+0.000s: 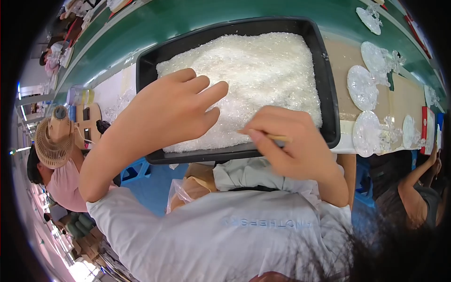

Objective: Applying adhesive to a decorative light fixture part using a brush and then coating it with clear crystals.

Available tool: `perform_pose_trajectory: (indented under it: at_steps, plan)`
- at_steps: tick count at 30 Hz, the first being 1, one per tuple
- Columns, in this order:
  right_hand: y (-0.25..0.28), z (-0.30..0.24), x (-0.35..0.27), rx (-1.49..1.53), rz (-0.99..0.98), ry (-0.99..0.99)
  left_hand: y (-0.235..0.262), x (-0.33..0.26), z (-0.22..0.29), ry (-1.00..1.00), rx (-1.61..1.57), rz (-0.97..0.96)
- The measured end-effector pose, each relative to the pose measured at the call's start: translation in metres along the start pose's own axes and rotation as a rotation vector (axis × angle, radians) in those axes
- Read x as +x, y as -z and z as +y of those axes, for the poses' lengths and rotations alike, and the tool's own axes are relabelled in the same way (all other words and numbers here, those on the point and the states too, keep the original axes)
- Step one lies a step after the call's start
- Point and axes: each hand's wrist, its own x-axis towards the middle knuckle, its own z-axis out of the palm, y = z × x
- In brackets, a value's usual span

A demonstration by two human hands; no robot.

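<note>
A deep black tray [334, 117] full of white, glittering flakes [263, 61] stands in front of me. Over its left half is my left hand [181, 105], back up, with bent fingers. Whatever those fingers may hold is hidden or blends into the flakes. My right hand [289, 141], slightly blurred, is closed round a thin wooden stick [280, 137] above the tray's near right part. The stick's brownish tip points left, towards my left hand.
Several clear discs [362, 88] with shiny, clear pieces beside them lie right of the tray. A beige fan [55, 141] and a person in pink [66, 185] are at left. Another person's arm [416, 188] shows at far right. The green table surface [188, 23] runs behind.
</note>
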Motion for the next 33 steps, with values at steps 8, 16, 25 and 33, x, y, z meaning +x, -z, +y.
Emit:
perform_pose_trajectory:
  at_steps: [8, 16, 25, 33]
  plan:
    - [-0.013, 0.006, 0.002, 0.043, 0.024, 0.075, -0.002, 0.012, -0.005, 0.007, 0.034, 0.177]
    - [0.013, 0.005, -0.017, -0.195, 0.171, -0.012, 0.009, 0.017, -0.012, 0.165, -0.075, 0.002]
    - [0.022, 0.01, -0.02, -0.041, 0.202, 0.034, -0.004, 0.032, -0.036, -0.221, 0.14, 0.057]
    - [0.041, 0.006, -0.029, -0.051, 0.421, 0.001, 0.019, 0.006, -0.047, 0.025, 0.043, 0.028]
